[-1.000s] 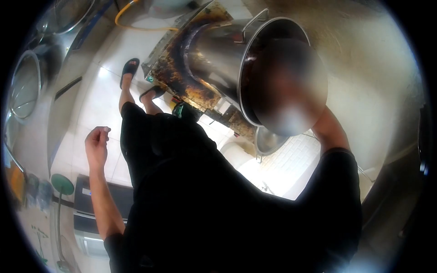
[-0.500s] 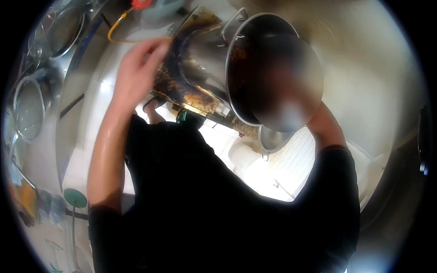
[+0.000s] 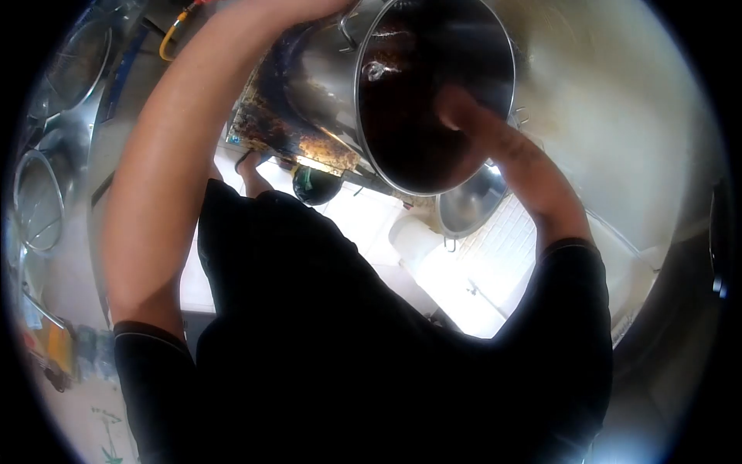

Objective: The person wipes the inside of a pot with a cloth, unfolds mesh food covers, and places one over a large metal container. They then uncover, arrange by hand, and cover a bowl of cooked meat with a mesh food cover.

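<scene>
A tall steel pot (image 3: pixel 325 73) with dark liquid (image 3: pixel 410 116) inside stands on a scorched, stained stove (image 3: pixel 259 116). My right hand (image 3: pixel 468 116) is over the pot's mouth at its right side; its fingers are blurred and dark against the liquid, and I cannot make out whether they hold anything. My left arm reaches up across the left of the view, and only the lower part of my left hand (image 3: pixel 317 8) shows at the top edge, close to the pot's handle (image 3: pixel 348 31). Its fingers are out of view.
A steel bowl (image 3: pixel 471 203) is below the pot's rim. Wire strainers (image 3: pixel 39 203) lie in the metal area at the left. A yellow hose (image 3: pixel 171 35) is at the upper left. A dark round object (image 3: pixel 317 185) sits beside the stove, and a pale wall (image 3: pixel 603 131) rises at the right.
My left hand has risen from low at the left, past the stove, to the top edge near the pot's handle. The blurred disc over the pot's mouth is gone, showing the dark liquid.
</scene>
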Available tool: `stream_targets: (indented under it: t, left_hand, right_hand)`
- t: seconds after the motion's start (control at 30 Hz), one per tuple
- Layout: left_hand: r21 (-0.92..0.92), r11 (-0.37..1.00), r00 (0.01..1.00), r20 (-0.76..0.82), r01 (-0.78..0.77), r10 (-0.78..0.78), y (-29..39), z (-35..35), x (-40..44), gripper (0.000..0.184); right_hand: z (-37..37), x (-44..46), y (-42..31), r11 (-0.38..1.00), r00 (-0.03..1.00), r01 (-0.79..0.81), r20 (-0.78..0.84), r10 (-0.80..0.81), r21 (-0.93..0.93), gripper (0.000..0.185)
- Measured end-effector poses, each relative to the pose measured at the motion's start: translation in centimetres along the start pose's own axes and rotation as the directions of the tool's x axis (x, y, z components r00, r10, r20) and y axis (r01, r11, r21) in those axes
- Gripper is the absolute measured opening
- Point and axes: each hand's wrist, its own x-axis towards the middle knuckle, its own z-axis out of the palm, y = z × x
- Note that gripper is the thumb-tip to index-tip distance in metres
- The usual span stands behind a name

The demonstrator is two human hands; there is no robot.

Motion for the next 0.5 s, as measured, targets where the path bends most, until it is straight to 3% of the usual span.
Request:
stream_targets:
  t: [0.03,0.1,0.23,0.3,0.33,0.43,0.5]
  left_hand:
    - [0.034,0.999,1.000,-0.016,0.003,-0.002,0.1,-0.2,-0.1,0.027]
    - [0.073,0.997,0.999,-0.051,-0.003,0.006,0.4,-0.3,-0.3,0.027]
    - [0.131,0.991,0.998,-0.067,-0.005,0.014,0.6,-0.8,-0.5,0.029]
    - [0.116,0.993,0.998,-0.064,0.007,0.001,0.5,-1.0,-0.5,0.029]
    - [0.097,0.995,0.998,-0.058,0.014,-0.009,0.4,-1.1,-0.5,0.030]
    - [0.092,0.995,0.997,-0.070,0.024,-0.018,0.1,-1.0,-0.3,0.031]
    - [0.053,0.998,0.998,-0.058,0.039,-0.036,0.0,-1.2,-0.4,0.032]
  right_hand:
    - [1.9,0.9,-0.4,1.000,1.000,0.000,0.002,0.000,-0.011,0.019]
    - [4.5,1.8,-1.2,0.976,0.983,0.081,-0.178,-0.045,0.203,0.016]
    - [-2.8,-2.4,0.1,0.994,0.998,-0.054,-0.018,0.056,0.099,0.017]
    - [-2.8,-2.3,2.0,0.984,0.935,-0.173,-0.319,0.154,-0.031,0.019]
    - [-2.4,-2.0,2.2,0.985,0.935,-0.170,-0.321,0.151,-0.033,0.019]
    - [-0.2,-1.6,0.8,0.982,0.981,-0.186,-0.059,0.184,-0.027,0.021]
    - [0.3,-1.7,-1.0,0.999,0.999,0.046,0.004,-0.046,0.018,0.022]
